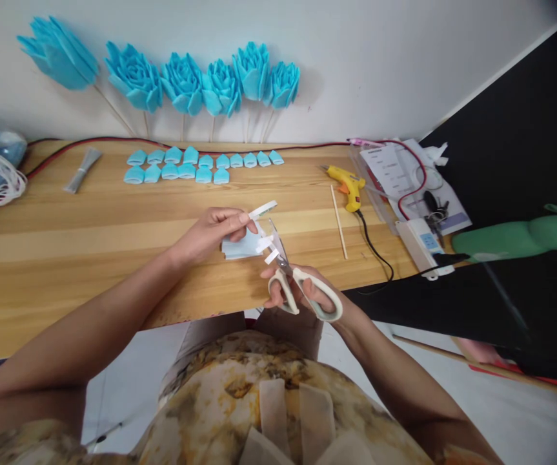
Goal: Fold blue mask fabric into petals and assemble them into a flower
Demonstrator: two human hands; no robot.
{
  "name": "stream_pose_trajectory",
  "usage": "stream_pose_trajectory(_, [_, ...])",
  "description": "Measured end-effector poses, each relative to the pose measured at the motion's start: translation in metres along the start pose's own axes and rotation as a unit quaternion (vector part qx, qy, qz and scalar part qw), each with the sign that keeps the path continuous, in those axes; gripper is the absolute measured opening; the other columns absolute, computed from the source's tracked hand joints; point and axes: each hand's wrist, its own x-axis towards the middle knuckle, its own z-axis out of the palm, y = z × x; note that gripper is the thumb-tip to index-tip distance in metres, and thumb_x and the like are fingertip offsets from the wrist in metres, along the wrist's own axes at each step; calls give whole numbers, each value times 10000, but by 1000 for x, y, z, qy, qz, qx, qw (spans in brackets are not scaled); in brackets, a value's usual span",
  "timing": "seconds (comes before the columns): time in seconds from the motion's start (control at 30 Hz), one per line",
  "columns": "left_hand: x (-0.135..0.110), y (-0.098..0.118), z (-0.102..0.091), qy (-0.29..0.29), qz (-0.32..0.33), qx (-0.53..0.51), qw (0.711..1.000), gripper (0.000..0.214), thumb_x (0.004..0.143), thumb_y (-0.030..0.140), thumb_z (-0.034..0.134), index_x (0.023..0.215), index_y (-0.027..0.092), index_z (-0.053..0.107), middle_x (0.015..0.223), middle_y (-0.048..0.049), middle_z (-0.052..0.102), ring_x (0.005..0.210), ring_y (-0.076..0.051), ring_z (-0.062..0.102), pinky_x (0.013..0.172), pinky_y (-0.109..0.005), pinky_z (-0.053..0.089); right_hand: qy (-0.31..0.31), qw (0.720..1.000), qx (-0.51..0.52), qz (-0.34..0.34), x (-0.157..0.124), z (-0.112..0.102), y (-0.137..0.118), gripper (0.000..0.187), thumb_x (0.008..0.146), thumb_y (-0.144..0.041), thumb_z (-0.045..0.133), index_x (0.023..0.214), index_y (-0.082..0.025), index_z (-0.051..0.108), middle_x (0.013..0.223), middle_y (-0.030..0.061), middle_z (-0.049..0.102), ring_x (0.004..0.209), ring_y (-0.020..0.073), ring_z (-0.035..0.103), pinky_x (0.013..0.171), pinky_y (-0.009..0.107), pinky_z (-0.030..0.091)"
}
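My left hand (pixel 220 231) pinches a narrow white strip (pixel 263 210), with its end sticking out to the right of the fingertips. In my right hand (pixel 304 284) are scissors with cream handles (pixel 337 309), fingers through the loops and the blades parted. Short white pieces (pixel 271 257) lie beside the blades; whether they touch the metal I cannot tell. Under the left fingertips and the blades is a stack of pale blue sheets (pixel 242 248) on the wooden table (pixel 89 258).
Several blue flowers on sticks (pixel 135 77) lean against the wall. Rows of folded blue pieces (pixel 172 170) lie behind my hands. To the right are a thin stick (pixel 339 221), a yellow glue gun (pixel 348 185), a power strip (pixel 418 245) and a green bottle (pixel 510 240).
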Motion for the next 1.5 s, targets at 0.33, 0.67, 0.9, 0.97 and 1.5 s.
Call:
stream_pose_trajectory(0.33, [-2,0,-1,-58,0,31,998,510,888,609,596,657,155,582,612,19,432,577,-115,422,568,-262,324,-23,999,27,-9,6,-1,-4,612,883,-621,609,1263,-143,642,838,18,576,667,93,566,850,390,587])
stream_pose_trajectory(0.67, [-1,3,-2,-98,18,78,992,550,897,622,568,607,164,473,626,19,438,586,-106,370,573,-258,276,-23,997,67,-32,16,4,-1,591,927,-610,541,1286,-153,651,775,-14,522,574,64,459,821,417,612])
stream_pose_trajectory(0.9, [-2,4,-2,-93,12,90,992,568,888,646,551,590,169,474,619,3,444,586,-120,376,571,-266,269,28,995,95,-18,16,9,-1,582,882,-648,589,1153,-150,721,609,-56,459,456,48,375,477,220,510])
stream_pose_trajectory(0.97, [-2,5,-2,-96,11,94,991,559,896,633,548,593,168,479,620,3,444,589,-120,373,571,-265,263,37,993,114,-6,16,10,-2,566,870,-650,606,1108,-151,730,575,-69,447,408,34,328,389,178,411])
stream_pose_trajectory(1.5, [-4,18,3,-100,22,58,993,387,923,422,584,640,163,533,659,3,480,646,-132,424,631,-259,341,52,993,110,6,10,14,-5,526,863,-609,647,1057,-126,728,502,-102,407,339,10,231,307,150,238])
